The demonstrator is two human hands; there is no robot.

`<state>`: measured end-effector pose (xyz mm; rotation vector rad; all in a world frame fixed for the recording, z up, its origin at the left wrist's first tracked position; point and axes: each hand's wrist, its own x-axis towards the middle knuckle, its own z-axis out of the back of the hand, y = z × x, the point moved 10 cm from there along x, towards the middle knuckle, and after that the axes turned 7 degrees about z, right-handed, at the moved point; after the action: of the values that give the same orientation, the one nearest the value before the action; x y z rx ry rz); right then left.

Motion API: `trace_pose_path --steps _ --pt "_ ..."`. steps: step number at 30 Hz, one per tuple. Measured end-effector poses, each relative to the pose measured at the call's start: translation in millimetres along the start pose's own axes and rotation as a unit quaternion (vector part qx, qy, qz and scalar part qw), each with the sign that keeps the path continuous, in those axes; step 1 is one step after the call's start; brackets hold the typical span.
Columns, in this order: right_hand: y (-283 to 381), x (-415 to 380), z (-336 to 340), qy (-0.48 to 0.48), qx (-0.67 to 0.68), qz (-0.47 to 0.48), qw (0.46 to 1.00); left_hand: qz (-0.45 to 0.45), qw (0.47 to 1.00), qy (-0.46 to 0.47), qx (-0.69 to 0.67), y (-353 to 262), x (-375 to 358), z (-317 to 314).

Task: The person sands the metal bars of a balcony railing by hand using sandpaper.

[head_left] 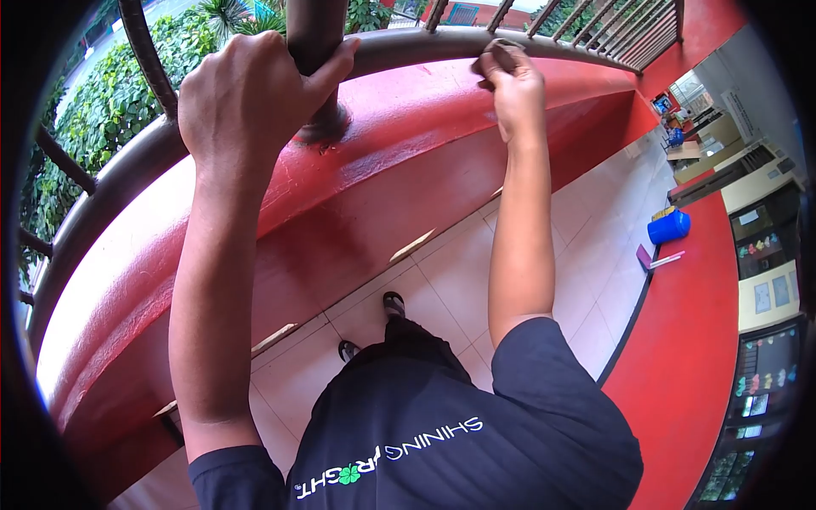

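My left hand (242, 98) is closed over the dark metal railing (408, 49), its thumb lying against the thick upright post (316, 30). Further right, my right hand (518, 93) is raised at the rail with fingers curled together. Between its fingertips is a small dark crumpled piece (503, 58) that looks like cloth, overlapping the rail in this view. Below both hands runs the glossy red ledge (408, 89) of the low wall, with the post's round base standing on it.
Thin bars rise from the rail, with green bushes (102, 110) beyond. My shoes (393, 303) stand on pale floor tiles (442, 280) close to the wall. To the right are a blue bin (670, 226), a long-handled dustpan (646, 258) and a red-and-cream wall with windows.
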<state>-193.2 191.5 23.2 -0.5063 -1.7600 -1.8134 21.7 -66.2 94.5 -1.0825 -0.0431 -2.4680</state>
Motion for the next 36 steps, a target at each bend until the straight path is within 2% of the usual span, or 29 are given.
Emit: trace_pose_path --steps 2,4,6,8,10,12,13,16,18,19,20,22,23,24,26,27,28,30,31,32,34,36 --pt "-17 7 20 -0.076 0.043 -0.031 0.996 0.002 1.000 0.004 0.000 -1 -3 -1" --pt "6 -6 -10 0.021 0.011 -0.020 1.000 0.007 1.000 0.007 0.013 -1 0 2" --pt "0 -7 -19 0.054 0.036 -0.034 0.997 0.001 1.000 -0.003 0.007 -2 0 3" --pt "-18 5 18 -0.081 0.065 -0.029 0.994 0.001 1.000 -0.001 0.020 -3 -1 3" --pt "-12 -3 18 -0.105 0.071 -0.029 0.991 0.000 1.000 0.004 0.017 -4 -4 2" --pt "7 -15 -20 0.010 0.055 -0.060 0.997 0.009 1.000 -0.004 0.020 -1 4 3" --pt "-4 -8 -15 0.012 0.077 -0.043 0.996 0.011 1.000 0.000 0.022 -2 3 3" --pt "-13 3 16 -0.072 0.072 -0.023 0.994 0.008 1.000 0.009 0.027 -3 -2 1" --pt "-6 -8 -15 0.057 0.084 -0.046 0.994 0.013 1.000 0.015 0.024 -2 1 1" --pt "-4 -10 -23 0.084 0.085 -0.052 0.991 0.014 0.999 0.016 0.026 -1 2 0" --pt "-14 -8 -17 0.082 0.086 -0.058 0.991 0.011 0.999 0.016 0.026 -2 1 -1" --pt "-13 11 21 -0.056 0.089 0.007 0.994 0.014 0.999 0.015 0.024 -1 -1 -2" --pt "-22 9 19 -0.040 0.095 -0.004 0.995 0.013 1.000 0.008 0.025 -2 -2 -1" --pt "-11 0 -1 0.028 0.084 -0.029 0.996 0.011 1.000 -0.002 0.028 -3 0 1" --pt "-5 -8 -26 0.098 0.097 -0.038 0.990 0.014 0.999 -0.006 0.030 -3 2 3" --pt "-9 -1 -13 0.074 0.116 -0.038 0.990 0.012 0.999 -0.004 0.030 -4 1 2" --pt "-20 8 13 -0.020 0.136 -0.020 0.990 0.012 0.999 -0.002 0.032 -4 0 2" --pt "-37 16 26 -0.041 0.145 -0.031 0.988 0.020 1.000 0.006 0.020 -3 0 2" --pt "-23 9 10 0.014 0.162 -0.034 0.986 0.023 0.999 0.003 0.022 -2 1 2" --pt "-14 4 -8 0.083 0.125 -0.033 0.988 0.019 0.999 -0.001 0.031 -3 2 3" --pt "-1 -1 -24 0.135 0.116 -0.042 0.983 0.012 0.999 0.000 0.040 -6 1 2" --pt "-16 17 9 0.052 0.130 -0.036 0.989 0.021 0.999 0.007 0.047 -5 2 1"
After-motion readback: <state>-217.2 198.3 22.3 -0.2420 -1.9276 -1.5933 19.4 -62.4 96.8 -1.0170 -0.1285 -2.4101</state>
